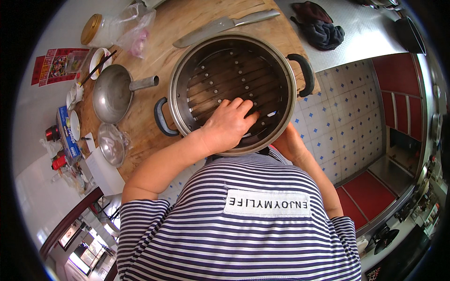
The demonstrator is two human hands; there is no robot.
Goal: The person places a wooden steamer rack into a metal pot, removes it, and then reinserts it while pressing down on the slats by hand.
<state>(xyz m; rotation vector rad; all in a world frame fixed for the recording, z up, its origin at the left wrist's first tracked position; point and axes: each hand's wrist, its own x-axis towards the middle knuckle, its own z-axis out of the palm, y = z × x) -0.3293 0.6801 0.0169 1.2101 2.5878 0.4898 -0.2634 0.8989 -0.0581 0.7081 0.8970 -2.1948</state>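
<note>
A round metal steamer pot (pixel 174 105) with two black handles is before me, its near side close to my body. Inside it lies a dark slatted rack (pixel 225 77) with rows of small metal studs. My left hand (pixel 237 117) reaches over the near rim, its curled fingers touching the slats; the fingertips are partly hidden. Small bright gaps show at the rack's near right edge. My right hand (pixel 288 144) is at the pot's near right side, below the rim, its fingers hidden behind the wall.
On the wooden table (pixel 158 66) lie a cleaver-like knife (pixel 225 26), a metal wok-shaped ladle (pixel 112 93), a glass lid (pixel 111 144) and a plastic bag (pixel 139 38). A lidded jar (pixel 98 31) and bowls stand along the left. Dark cloths (pixel 318 30) lie on the metal counter (pixel 362 38).
</note>
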